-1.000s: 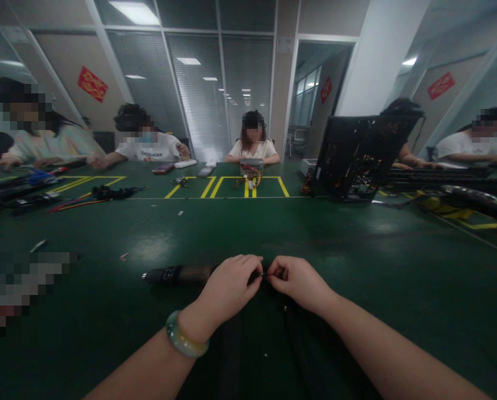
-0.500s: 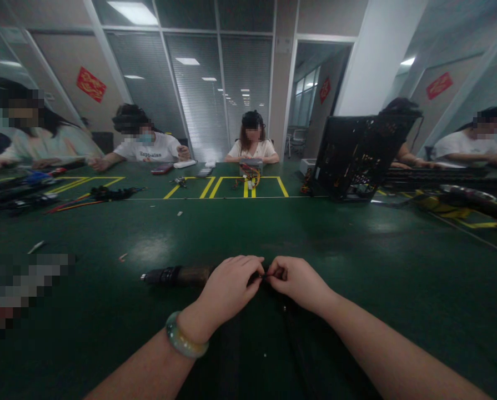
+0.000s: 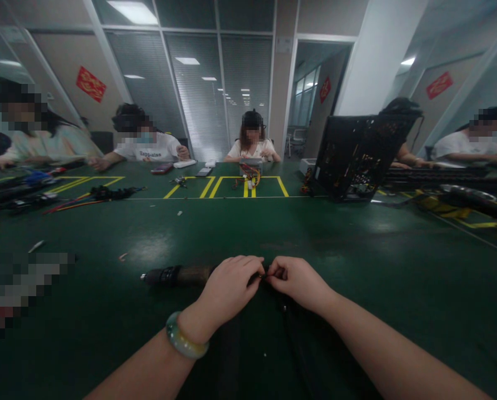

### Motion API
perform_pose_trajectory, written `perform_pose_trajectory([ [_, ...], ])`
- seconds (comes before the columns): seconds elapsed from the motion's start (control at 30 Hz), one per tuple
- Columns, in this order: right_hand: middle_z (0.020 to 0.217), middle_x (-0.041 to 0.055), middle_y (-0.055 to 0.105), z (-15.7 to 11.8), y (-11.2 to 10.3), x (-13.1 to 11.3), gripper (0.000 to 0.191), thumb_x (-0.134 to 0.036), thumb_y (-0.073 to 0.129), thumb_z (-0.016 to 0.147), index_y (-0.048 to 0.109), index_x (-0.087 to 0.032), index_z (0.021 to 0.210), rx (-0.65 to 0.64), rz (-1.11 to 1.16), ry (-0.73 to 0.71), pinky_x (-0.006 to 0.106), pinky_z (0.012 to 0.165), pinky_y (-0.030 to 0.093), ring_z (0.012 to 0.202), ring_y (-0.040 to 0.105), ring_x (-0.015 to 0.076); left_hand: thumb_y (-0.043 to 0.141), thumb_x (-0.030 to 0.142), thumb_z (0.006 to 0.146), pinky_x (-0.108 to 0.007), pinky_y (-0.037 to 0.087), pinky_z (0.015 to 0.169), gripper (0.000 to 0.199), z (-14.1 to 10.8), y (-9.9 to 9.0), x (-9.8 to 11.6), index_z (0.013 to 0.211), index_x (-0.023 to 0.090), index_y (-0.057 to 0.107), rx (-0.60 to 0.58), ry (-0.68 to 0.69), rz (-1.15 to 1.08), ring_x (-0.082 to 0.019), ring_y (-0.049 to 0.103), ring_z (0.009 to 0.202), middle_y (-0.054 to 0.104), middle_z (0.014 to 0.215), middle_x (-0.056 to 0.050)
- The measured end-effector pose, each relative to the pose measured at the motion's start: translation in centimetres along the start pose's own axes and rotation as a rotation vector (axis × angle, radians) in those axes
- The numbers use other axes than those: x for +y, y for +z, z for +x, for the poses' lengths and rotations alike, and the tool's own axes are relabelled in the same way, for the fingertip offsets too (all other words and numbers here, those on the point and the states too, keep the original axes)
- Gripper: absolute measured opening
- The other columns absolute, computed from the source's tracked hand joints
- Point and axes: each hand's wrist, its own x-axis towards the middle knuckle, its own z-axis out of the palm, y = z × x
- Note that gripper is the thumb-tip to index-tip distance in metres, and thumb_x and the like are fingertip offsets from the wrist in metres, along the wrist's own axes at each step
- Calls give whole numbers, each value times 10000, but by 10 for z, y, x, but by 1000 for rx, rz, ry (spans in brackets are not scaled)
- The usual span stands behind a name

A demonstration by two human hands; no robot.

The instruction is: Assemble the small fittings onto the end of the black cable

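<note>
Head view, left hand (image 3: 234, 283) and right hand (image 3: 296, 282) pinching small dark piece (image 3: 264, 276), opposite person's hand (image 3: 268, 151) now raised.

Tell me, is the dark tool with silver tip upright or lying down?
Lying down: the dark tool stretches along the green table, its silver tip pointing away from the left hand.

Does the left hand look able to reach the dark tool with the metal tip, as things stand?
Probably yes: the dark tool lies right beside the left hand, with nothing visible between. The fingertips seem busy pinching a small dark piece, though.
</note>
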Motion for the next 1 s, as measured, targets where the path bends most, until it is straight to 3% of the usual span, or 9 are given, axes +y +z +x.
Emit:
perform_pose_trajectory([
  [0.23, 784, -11, 686, 0, 1, 0, 46, -227, 637, 815, 672, -203, 832, 9, 10, 5, 207, 591, 427, 696, 629, 135, 622, 223, 821, -401, 453, 912, 156, -2, 1, 2, 960, 224, 550, 22, -35, 7, -224, 582, 1060, 618, 1166, -29],
  [0.57, 744, -24, 678, 1, 2, 5, 43, -235, 646, 810, 671, -203, 824, 8, 7, -4, 199, 569, 412, 658, 621, 123, 575, 120, 808, -392, 457, 899, 151, 0, 3, 0, 907, 230, 545, 28, -2, 8, -212, 586, 1050, 626, 1157, -11],
  [1.0, 757, -24, 683, 1, 2, 4, 48, -242, 641, 816, 670, -208, 832, 1, 28, 2, 202, 571, 426, 667, 624, 127, 571, 144, 813, -394, 445, 924, 169, -1, 1, 1, 952, 235, 544, 21, -11, -4, -210, 571, 1085, 610, 1187, -10],
])
